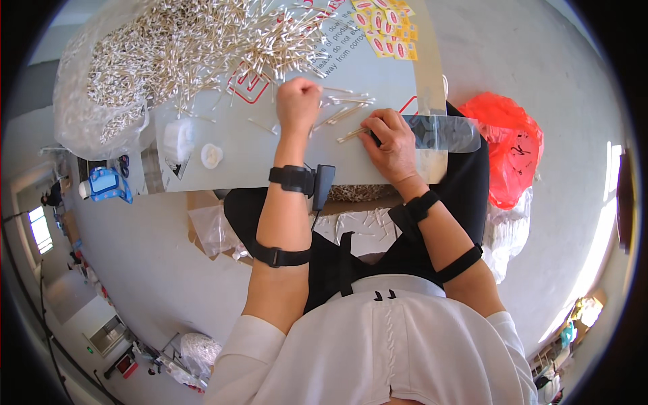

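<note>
A large heap of cotton swabs (202,47) covers the far left of the table, partly inside a clear plastic bag (74,101). My left hand (298,106) is closed at the near edge of the heap; its curled fingers hide what they hold, if anything. A few loose swabs (347,108) lie between my hands. My right hand (391,143) is closed, with thumb and fingers pinching the ends of some swabs (351,135) that point left. Beside it, at the table's right edge, lies a clear plastic sleeve (459,133) over a dark flat piece (426,130).
Yellow printed labels (388,27) lie at the far right of the table (236,162). Near the left edge are a white container (179,140) and a small white cup (212,156). A red plastic bag (506,145) stands to the right. Below the table edge, a box (358,226) holds more swabs.
</note>
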{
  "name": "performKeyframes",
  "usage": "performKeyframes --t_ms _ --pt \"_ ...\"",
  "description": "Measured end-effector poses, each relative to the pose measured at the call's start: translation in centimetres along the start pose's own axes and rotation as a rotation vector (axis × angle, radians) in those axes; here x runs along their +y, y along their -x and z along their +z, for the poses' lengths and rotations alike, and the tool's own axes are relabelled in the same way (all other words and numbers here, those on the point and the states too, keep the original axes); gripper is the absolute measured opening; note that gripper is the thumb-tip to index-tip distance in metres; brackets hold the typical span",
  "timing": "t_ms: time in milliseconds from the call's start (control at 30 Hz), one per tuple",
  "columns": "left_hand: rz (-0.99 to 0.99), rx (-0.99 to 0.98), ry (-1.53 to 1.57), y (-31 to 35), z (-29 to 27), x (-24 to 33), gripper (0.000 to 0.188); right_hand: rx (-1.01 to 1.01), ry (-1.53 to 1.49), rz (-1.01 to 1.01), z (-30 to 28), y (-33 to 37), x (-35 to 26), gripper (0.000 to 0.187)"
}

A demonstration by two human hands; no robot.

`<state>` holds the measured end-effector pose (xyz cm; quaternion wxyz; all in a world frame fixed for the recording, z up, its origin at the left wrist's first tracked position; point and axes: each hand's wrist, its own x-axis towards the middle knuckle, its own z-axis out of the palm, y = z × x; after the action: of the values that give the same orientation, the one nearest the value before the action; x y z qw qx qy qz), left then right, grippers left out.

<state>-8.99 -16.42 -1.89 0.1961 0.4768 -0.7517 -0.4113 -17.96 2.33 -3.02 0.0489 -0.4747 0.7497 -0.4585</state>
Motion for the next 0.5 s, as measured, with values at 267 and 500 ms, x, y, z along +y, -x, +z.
performKeyframes --t_ms 267,500 --pt "-0.031 -0.513 0.266 6.9 -5.1 1.0 0.002 0.013 0.019 0.001 -0.2 0.2 0.5 0.018" --pt "-0.065 -0.600 -0.113 14.0 -4.6 -0.5 0.003 0.012 0.024 0.009 0.0 0.2 0.4 0.017"
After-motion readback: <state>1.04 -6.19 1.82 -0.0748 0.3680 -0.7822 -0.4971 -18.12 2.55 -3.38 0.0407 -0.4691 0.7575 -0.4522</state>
